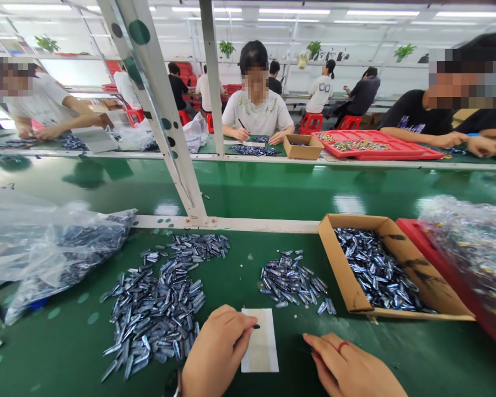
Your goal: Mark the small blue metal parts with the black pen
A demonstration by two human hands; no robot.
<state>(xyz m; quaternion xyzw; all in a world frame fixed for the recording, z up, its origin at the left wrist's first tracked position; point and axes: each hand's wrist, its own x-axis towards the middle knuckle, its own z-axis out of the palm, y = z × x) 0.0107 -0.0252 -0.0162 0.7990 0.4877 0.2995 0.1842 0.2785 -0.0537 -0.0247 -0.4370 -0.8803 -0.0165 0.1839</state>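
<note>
Green surface (58, 358) across the lower frame. At bottom centre, left hand (219, 346) with thumb and forefinger pressed together, pinching a small dark piece (257, 326) over the upper part of a white card (268, 347). At lower right, right hand (351, 366) with red ring (343, 346), just beside the card and apart from it; fingers bent, near one another, with something dark by the thumb. Cannot tell about any grip on it. Left of centre, large loose pile (157, 311) of slim, shiny blue-grey pieces, partly behind left hand. Beyond the card, slightly right, smaller pile (291, 278) of similar pieces. Farther right, open cardboard box (344, 270), tilted in view, with many more inside. At left edge, clear plastic bag (70, 248) with dark contents. At right edge, second plastic bag (475, 242) on red tray (417, 236). Upper centre, seated person (258, 117) in pale shirt, holding a thin dark stick (242, 125).
</note>
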